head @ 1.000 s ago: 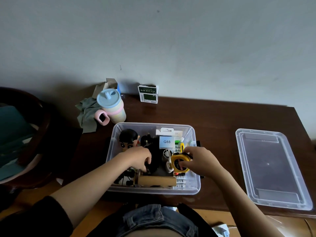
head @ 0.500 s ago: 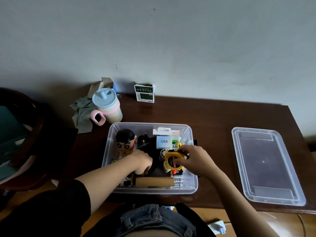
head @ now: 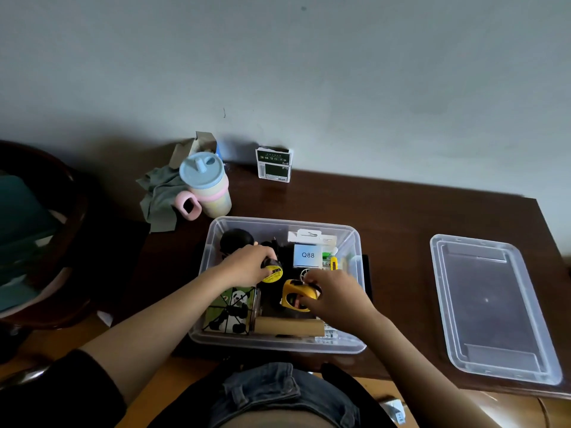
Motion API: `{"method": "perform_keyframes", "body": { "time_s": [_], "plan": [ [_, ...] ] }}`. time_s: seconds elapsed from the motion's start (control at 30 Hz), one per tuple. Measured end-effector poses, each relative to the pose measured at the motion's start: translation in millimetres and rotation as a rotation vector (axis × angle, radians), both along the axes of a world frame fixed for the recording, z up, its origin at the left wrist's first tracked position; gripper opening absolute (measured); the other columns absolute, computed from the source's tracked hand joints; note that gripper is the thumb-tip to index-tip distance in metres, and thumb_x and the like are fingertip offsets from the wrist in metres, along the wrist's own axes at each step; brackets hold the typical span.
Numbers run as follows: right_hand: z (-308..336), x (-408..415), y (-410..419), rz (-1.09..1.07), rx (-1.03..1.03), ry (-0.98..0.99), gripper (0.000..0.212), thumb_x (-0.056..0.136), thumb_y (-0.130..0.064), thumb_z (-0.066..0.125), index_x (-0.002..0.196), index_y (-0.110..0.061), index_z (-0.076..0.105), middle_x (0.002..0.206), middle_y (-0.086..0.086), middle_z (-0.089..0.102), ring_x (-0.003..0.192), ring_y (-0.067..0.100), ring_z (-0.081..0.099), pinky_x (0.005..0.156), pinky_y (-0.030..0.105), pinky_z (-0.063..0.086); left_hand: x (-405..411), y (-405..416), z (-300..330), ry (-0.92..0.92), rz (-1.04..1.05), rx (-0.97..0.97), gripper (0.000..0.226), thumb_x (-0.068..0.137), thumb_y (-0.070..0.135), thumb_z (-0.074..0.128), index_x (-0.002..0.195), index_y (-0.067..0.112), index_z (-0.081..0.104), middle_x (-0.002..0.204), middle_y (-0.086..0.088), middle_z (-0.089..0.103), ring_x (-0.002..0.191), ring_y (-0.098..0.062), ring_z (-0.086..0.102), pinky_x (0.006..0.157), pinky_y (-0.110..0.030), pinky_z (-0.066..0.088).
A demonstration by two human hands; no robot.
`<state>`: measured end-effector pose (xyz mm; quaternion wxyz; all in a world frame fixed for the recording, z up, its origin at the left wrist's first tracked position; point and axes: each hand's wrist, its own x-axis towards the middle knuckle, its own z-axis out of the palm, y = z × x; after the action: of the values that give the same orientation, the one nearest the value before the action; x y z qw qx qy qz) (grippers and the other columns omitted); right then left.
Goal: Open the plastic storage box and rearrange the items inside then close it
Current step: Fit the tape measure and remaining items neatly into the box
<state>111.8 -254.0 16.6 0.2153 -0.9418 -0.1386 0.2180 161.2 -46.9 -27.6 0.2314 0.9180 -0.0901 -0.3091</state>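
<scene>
The clear plastic storage box (head: 279, 341) stands open on the dark wooden table (head: 401, 217), close to the edge where the person sits. Its lid (head: 491, 304) lies flat on the table, well apart from the box, on the right side of it.

Both hands are inside the box. The left hand (head: 247, 267) is in the middle part of the box, and its fingers are closed around a black roll with a round yellow label (head: 272, 273). The right hand (head: 336, 298) is nearer to the right wall of the box; its fingers grasp a yellow tape measure (head: 295, 296), which is tilted and seems lifted a little over the other things.

In the front left corner of the box lies a case with a panda picture (head: 231, 310). Beside it, along the front wall, lies a brown cardboard tube (head: 289, 325). Toward the back wall stands a small white carton marked Q88 (head: 308, 255), and behind it a white package (head: 309, 237) leans on that wall. In the back left corner there is a round black thing (head: 236, 239), half hidden by the left hand; what it is I cannot tell.

Behind the box, at its left, stands a cup with a blue lid and a pink handle (head: 205, 188), touching a grey cloth (head: 159, 196). A small green and white pack (head: 274, 164) stands against the wall (head: 340, 72), farther behind the box.
</scene>
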Motion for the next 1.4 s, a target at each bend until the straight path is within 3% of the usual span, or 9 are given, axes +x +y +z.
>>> {"method": "perform_keyframes", "body": {
  "time_s": [0.27, 0.33, 0.4, 0.67, 0.87, 1.1, 1.2, 1.27, 1.4],
  "plan": [
    [-26, 6, 14, 0.028, -0.108, 0.121, 0.032, 0.083, -0.033, 0.066, 0.113, -0.025, 0.059, 0.108, 0.000, 0.068, 0.095, 0.020, 0.063, 0.080, 0.037, 0.055, -6, 2, 3, 0.015, 0.035, -0.130, 0.015, 0.092, 0.022, 0.059, 0.106, 0.025, 0.058, 0.109, -0.011, 0.066, 0.108, -0.026, 0.059, 0.061, -0.019, 0.039],
    [-27, 6, 13, 0.034, -0.115, 0.129, 0.030, 0.082, -0.032, 0.067, 0.111, -0.026, 0.059, 0.108, 0.000, 0.068, 0.096, 0.020, 0.063, 0.081, 0.037, 0.055, -7, 3, 3, 0.024, 0.045, -0.141, 0.019, 0.092, 0.022, 0.060, 0.110, 0.021, 0.058, 0.123, -0.013, 0.061, 0.131, -0.028, 0.044, 0.078, -0.028, 0.046],
    [-28, 6, 14, 0.044, -0.129, 0.128, 0.030, 0.081, -0.033, 0.067, 0.109, -0.026, 0.058, 0.105, 0.000, 0.068, 0.096, 0.020, 0.063, 0.080, 0.036, 0.054, -7, 5, 3, 0.033, 0.051, -0.148, 0.018, 0.091, 0.021, 0.060, 0.109, 0.021, 0.057, 0.131, -0.012, 0.056, 0.134, -0.028, 0.041, 0.090, -0.036, 0.044],
    [-37, 7, 42, 0.275, -0.258, 0.180, 0.022, 0.088, -0.019, 0.053, 0.109, -0.017, 0.053, 0.098, 0.006, 0.063, 0.087, 0.025, 0.057, 0.061, 0.027, 0.037, -8, 13, 1, 0.071, 0.061, -0.203, 0.004, 0.090, 0.019, 0.059, 0.092, 0.020, 0.055, 0.117, -0.016, 0.063, 0.124, -0.035, 0.048, 0.091, -0.046, 0.044],
    [-45, 16, 59, 0.374, -0.421, 0.260, 0.027, 0.084, -0.004, 0.056, 0.110, -0.007, 0.061, 0.105, 0.011, 0.064, 0.096, 0.028, 0.061, 0.070, 0.033, 0.049, -9, 17, 2, 0.094, 0.068, -0.215, 0.003, 0.090, 0.016, 0.057, 0.088, 0.018, 0.056, 0.109, -0.016, 0.065, 0.122, -0.035, 0.049, 0.091, -0.046, 0.046],
    [-55, 21, 65, 0.395, -0.427, 0.339, 0.023, 0.093, -0.014, 0.052, 0.112, -0.007, 0.063, 0.105, 0.011, 0.066, 0.095, 0.026, 0.062, 0.078, 0.032, 0.052, -11, 17, 1, 0.110, 0.074, -0.207, 0.005, 0.090, 0.013, 0.055, 0.092, 0.017, 0.058, 0.117, -0.019, 0.062, 0.124, -0.035, 0.047, 0.094, -0.046, 0.045],
    [-54, 23, 67, 0.386, -0.398, 0.318, 0.028, 0.091, -0.009, 0.053, 0.115, -0.007, 0.064, 0.109, 0.010, 0.066, 0.100, 0.026, 0.062, 0.086, 0.034, 0.053, -9, 18, 2, 0.103, 0.078, -0.213, 0.006, 0.091, 0.013, 0.055, 0.089, 0.019, 0.056, 0.097, -0.008, 0.065, 0.111, -0.034, 0.054, 0.077, -0.037, 0.048],
    [-54, 23, 66, 0.366, -0.374, 0.303, 0.028, 0.090, -0.005, 0.051, 0.114, -0.007, 0.066, 0.110, 0.011, 0.066, 0.101, 0.027, 0.062, 0.088, 0.036, 0.053, -8, 18, 3, 0.092, 0.087, -0.224, 0.004, 0.091, 0.013, 0.055, 0.089, 0.015, 0.059, 0.080, 0.003, 0.059, 0.104, -0.034, 0.056, 0.060, -0.024, 0.038],
    [-57, 21, 61, 0.319, -0.312, 0.312, 0.028, 0.089, -0.005, 0.052, 0.114, -0.006, 0.066, 0.112, 0.010, 0.066, 0.103, 0.026, 0.061, 0.089, 0.035, 0.052, -8, 18, 3, 0.071, 0.084, -0.235, 0.005, 0.091, 0.013, 0.055, 0.090, 0.014, 0.060, 0.077, 0.005, 0.056, 0.110, -0.029, 0.054, 0.059, -0.022, 0.032]
  ]
}}
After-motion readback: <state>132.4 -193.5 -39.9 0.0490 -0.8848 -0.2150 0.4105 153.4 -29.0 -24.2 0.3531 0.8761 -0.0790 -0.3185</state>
